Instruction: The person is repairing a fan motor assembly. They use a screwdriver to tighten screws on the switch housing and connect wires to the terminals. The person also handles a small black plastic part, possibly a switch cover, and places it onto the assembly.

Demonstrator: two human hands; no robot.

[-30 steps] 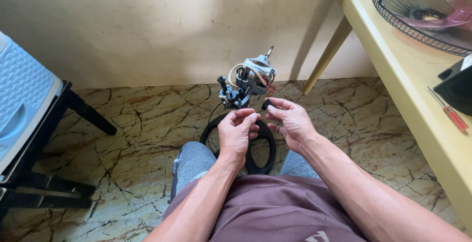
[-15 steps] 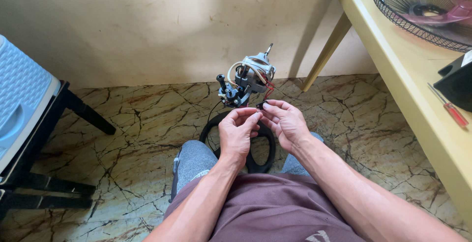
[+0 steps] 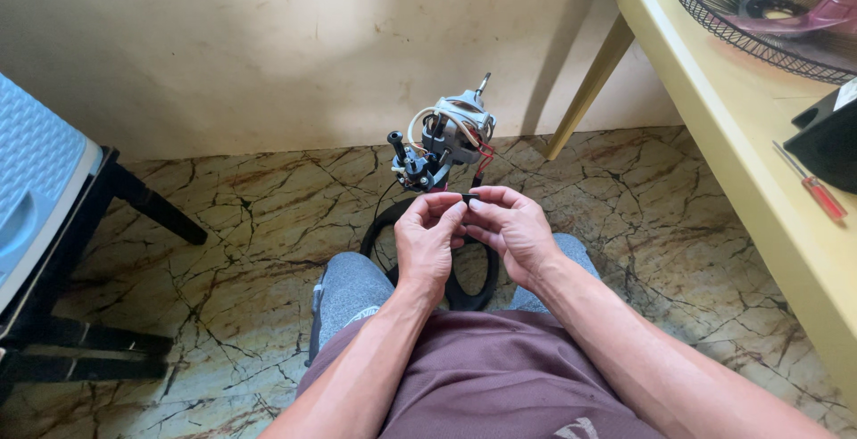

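A seated person looks down at both hands, raised together over the knees. The left hand [image 3: 427, 241] and right hand [image 3: 511, 229] meet at the fingertips, pinching a small dark piece [image 3: 468, 199] on red wires. Just beyond stands a bare fan motor [image 3: 449, 141] above a black ring base [image 3: 471, 289] on the marble floor [image 3: 223, 252]. A yellow table [image 3: 750, 153] at right holds a fan guard [image 3: 759, 11] and a red screwdriver [image 3: 814, 188].

Open floor [image 3: 250, 252] flanks the hands [image 3: 469, 234]; fan motor [image 3: 446, 140] stands just ahead.
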